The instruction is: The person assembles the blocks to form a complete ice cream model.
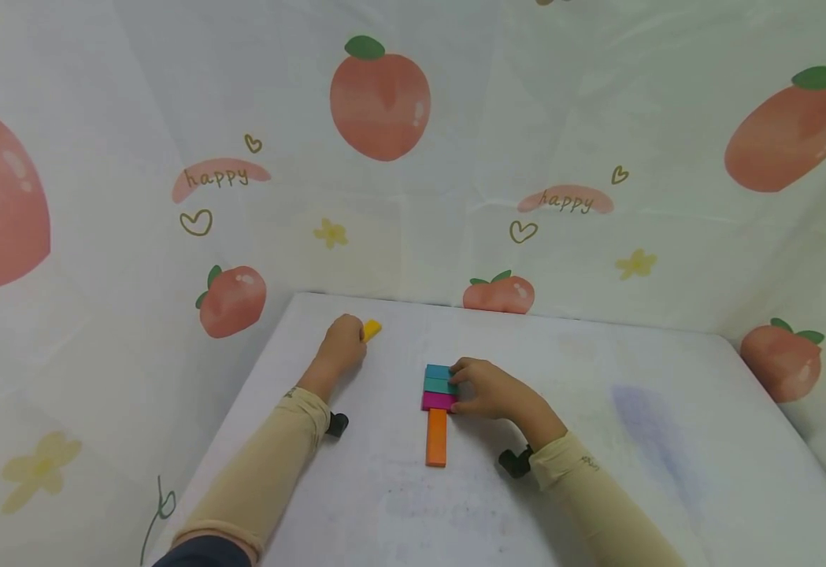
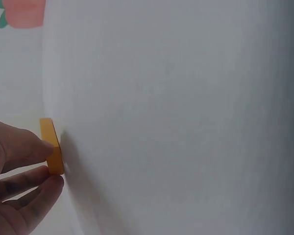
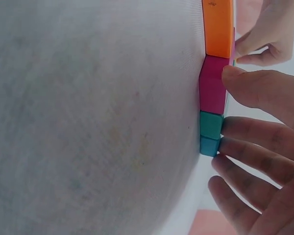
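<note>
Toward the table's far left, my left hand (image 1: 343,345) pinches a yellow block (image 2: 55,147) between thumb and fingers. In the middle of the table lie a blue block (image 1: 437,371), a teal block (image 1: 435,385) and a magenta block (image 1: 435,401), flat and side by side in a stack-like row. An orange block (image 1: 437,438) meets the magenta one end-on, pointing toward me. My right hand (image 1: 492,390) is at the row's right end, its thumb at the magenta block and fairly straight fingertips touching the teal and blue ones, as the right wrist view shows.
The blocks lie on a white table (image 1: 668,504) with a faint purple smudge (image 1: 650,433) to the right. A white curtain (image 1: 455,134) with peach prints hangs behind and beside it. Dark wrist cameras (image 1: 515,463) sit below both hands.
</note>
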The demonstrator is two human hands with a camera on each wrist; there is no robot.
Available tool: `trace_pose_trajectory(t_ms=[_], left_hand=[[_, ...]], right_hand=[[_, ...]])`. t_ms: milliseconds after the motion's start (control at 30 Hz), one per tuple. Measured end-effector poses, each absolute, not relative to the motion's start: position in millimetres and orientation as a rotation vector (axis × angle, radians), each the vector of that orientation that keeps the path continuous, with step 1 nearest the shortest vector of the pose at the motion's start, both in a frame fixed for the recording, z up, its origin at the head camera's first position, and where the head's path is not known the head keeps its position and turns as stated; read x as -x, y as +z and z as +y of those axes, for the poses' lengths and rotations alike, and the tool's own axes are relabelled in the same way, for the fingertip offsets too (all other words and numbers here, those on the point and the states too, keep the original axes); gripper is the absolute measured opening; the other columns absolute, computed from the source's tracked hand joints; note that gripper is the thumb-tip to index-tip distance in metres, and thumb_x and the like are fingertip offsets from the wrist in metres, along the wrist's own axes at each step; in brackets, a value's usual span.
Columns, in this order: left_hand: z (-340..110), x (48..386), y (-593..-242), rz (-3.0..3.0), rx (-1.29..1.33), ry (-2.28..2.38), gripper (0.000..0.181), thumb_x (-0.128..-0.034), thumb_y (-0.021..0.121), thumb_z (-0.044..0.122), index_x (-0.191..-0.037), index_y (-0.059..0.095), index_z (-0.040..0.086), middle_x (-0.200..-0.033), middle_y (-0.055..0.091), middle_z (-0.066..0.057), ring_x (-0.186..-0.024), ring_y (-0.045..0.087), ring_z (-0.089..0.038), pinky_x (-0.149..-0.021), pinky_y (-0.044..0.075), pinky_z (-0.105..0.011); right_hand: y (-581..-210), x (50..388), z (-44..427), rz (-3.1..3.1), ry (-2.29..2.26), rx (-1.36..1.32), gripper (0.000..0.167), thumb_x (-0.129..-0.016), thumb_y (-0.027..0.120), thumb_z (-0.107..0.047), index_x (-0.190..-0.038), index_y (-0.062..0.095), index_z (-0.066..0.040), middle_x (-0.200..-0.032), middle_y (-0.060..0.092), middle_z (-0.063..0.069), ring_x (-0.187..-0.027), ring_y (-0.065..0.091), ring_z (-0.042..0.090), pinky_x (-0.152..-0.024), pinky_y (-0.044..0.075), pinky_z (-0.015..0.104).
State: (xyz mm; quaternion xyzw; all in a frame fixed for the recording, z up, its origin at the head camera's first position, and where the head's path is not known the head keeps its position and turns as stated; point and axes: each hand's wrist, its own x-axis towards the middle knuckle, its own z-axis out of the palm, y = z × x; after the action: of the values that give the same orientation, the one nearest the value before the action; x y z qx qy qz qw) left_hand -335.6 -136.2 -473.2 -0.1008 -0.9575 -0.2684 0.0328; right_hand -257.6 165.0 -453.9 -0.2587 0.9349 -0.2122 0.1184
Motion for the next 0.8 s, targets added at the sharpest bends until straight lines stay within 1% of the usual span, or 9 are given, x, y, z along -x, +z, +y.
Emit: trace_pose_trajectory(t_ms=[367, 567, 800], left_hand=[[-111.7, 336.1, -476.4, -2.971, 0.416, -0.809, 0.008, -0.0876, 0.07, -0.008, -0.095, 0.073, -0.007, -0.103, 0.07, -0.019, -0.101, 0.068, -0.033, -0.099, 0.058, -0.048], [-98.4, 335.5, -476.9, -2.988, 0.45, -0.793, 0.007, -0.0871, 0.069, -0.009, -0.091, 0.073, -0.005, -0.099, 0.07, -0.017, -0.097, 0.066, -0.03, -0.098, 0.058, -0.046], [-82.7, 333.5, -476.2, -3.008, 0.517, -0.791, 0.007, -0.0921, 0.07, -0.005, -0.097, 0.076, -0.005, -0.099, 0.072, -0.015, -0.095, 0.067, -0.027, -0.099, 0.06, -0.044]], right_hand=[[-454.1, 258.2, 165.2, 2.738, -0.601, 0.759, 0.041, -0.089, 0.087, -0.024, -0.123, 0.078, -0.002, -0.138, 0.068, 0.015, -0.132, 0.062, 0.033, -0.111, 0.053, 0.05], [-455.1, 258.9, 164.8, 2.735, -0.607, 0.744, 0.041, -0.089, 0.087, -0.025, -0.123, 0.078, -0.003, -0.138, 0.068, 0.014, -0.132, 0.062, 0.032, -0.112, 0.053, 0.049], [-455.0, 258.1, 164.5, 2.729, -0.622, 0.722, 0.041, -0.089, 0.087, -0.024, -0.123, 0.078, -0.003, -0.139, 0.068, 0.014, -0.132, 0.062, 0.032, -0.111, 0.054, 0.05]])
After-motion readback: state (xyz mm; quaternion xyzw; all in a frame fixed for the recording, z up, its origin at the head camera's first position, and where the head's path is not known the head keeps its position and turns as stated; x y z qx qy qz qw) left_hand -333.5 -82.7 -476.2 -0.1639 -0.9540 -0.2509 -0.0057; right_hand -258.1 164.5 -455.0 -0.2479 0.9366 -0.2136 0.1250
